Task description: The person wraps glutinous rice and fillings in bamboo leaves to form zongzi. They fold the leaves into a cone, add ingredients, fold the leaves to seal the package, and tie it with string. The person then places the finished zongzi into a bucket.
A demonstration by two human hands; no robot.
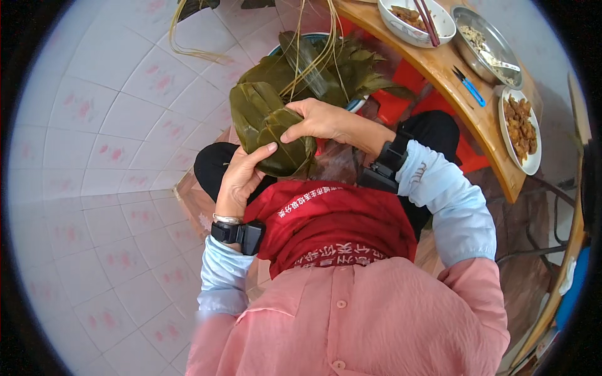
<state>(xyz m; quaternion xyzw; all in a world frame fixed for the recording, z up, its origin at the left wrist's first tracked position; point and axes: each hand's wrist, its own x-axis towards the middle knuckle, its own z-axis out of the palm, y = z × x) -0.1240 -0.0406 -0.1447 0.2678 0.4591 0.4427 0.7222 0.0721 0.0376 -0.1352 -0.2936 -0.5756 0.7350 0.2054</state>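
A bundle of folded broad green leaves (268, 127) is held over my lap. My left hand (242, 176) grips its lower left side, thumb on top. From the right, my right hand (317, 123) holds it with thumb and fingers at its upper right edge. Whether anything is inside the leaves cannot be seen. Just beyond the bundle, a basin (356, 104) with a blue and white rim holds a pile of similar leaves (348, 70). Thin straw-coloured strips (308, 70) hang down over that pile.
At the upper right, a wooden table (435, 68) bears a bowl of food with chopsticks (411, 37), a steel bowl with a spoon (505, 77), blue thread snips (470, 89) and an oval plate of browned pieces (505, 136). Red stools (395, 105) stand beneath. A tiled wall (103, 122) rises left.
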